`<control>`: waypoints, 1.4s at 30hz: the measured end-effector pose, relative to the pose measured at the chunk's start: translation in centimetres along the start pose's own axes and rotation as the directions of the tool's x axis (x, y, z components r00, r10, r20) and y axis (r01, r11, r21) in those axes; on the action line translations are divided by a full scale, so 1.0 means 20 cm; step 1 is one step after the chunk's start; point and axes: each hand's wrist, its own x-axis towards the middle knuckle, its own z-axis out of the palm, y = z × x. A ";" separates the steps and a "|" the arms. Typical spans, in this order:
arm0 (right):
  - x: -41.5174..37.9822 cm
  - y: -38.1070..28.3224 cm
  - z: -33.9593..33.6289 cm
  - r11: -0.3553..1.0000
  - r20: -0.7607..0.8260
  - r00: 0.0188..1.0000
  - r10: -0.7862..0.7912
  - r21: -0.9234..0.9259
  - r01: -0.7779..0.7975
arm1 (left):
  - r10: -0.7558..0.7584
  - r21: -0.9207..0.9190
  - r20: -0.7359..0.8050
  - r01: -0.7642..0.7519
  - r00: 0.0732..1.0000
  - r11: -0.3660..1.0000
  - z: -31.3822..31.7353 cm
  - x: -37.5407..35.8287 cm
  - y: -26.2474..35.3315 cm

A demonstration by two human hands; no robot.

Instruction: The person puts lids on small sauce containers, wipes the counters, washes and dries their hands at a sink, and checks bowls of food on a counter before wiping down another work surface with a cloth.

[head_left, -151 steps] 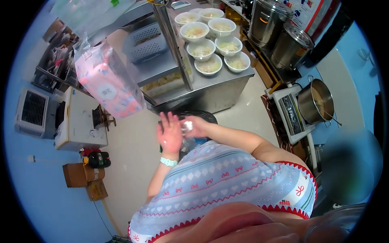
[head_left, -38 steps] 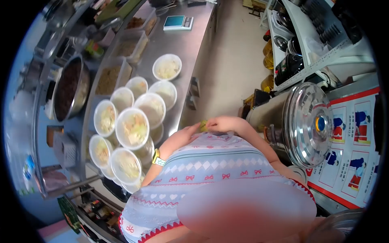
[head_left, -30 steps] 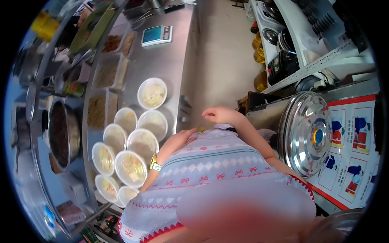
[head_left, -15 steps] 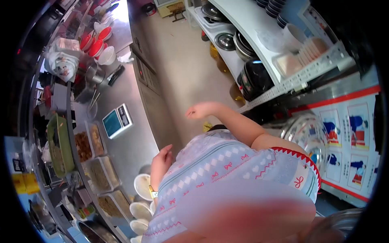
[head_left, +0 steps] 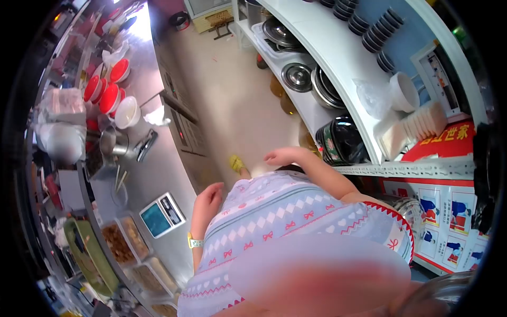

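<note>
My left hand (head_left: 209,196), with a yellow-banded watch (head_left: 195,242) on its wrist, hangs beside the apron (head_left: 280,211) near the counter's front edge. Its fingers are loosely bent and hold nothing. Over the aisle floor, on the other side, my right hand (head_left: 281,156) hangs in the air with relaxed fingers and nothing in them. Closest to my left hand on the steel counter (head_left: 166,182) is a digital scale (head_left: 162,214) with a teal top. Neither hand touches the counter or the shelves.
Food tubs (head_left: 119,243) and a green bin (head_left: 90,256) line the left. Farther along stand a metal pot (head_left: 113,141), a white bowl (head_left: 127,112) and red-lidded bowls (head_left: 110,99). A white shelf (head_left: 322,47) on the right holds pans and stacked black dishes. A yellow shoe (head_left: 236,162) shows on the floor (head_left: 222,90).
My view has moved forward along the aisle; the scale and tubs sit lower in the picture. My right hand has swung to the right, and a yellow shoe now shows ahead of the apron.
</note>
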 end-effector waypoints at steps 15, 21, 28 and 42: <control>-0.67 -1.00 -1.71 -0.028 -0.218 -0.496 -0.840 -0.896 0.443 | 0.429 0.229 0.160 -0.456 0.889 0.860 -0.63 1.26 0.63; -0.38 -1.17 -2.25 -0.293 -0.077 -0.605 -0.793 -0.822 0.489 | 0.195 0.175 0.047 -0.200 0.980 0.964 -0.64 1.41 0.66; -0.09 -1.35 -2.78 -0.541 -0.017 -0.711 -0.703 -0.635 0.551 | -0.024 -0.147 -0.246 -0.013 0.969 0.989 -0.56 1.57 0.67; 0.45 -1.90 -2.99 -0.836 -0.019 -0.837 -0.546 -0.041 0.547 | -0.377 -0.328 -0.574 0.218 0.727 0.919 -0.25 1.51 0.79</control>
